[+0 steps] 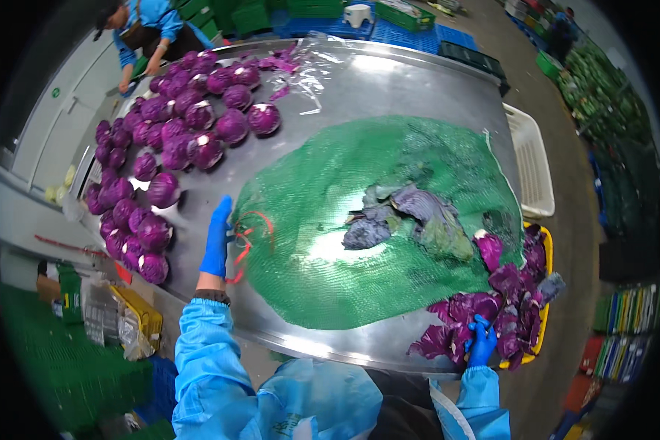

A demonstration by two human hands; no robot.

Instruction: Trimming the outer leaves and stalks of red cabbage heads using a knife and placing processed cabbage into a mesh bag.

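A green mesh bag (301, 271) lies spread flat on the steel table, with a red tie (243, 246) at its left edge. My left hand (216, 238), in a blue glove, is stretched out beside that tie and the bag's edge; its fingers are straight and it holds nothing I can see. At the near right corner my right hand (482, 340), also gloved, has its fingers bent into loose purple cabbage leaves (447, 319). Wilted grey-purple leaves (422, 216) rest on the mesh. A small purple cabbage piece (489, 248) lies at the bag's right side.
Many trimmed purple cabbages (176, 132) cover the steel table's (359, 81) left side. A yellow crate (544, 293) with leaves and a white crate (532, 161) stand along the right edge. Clear plastic film (315, 70) lies at the back. Another person (150, 33) works at the far left.
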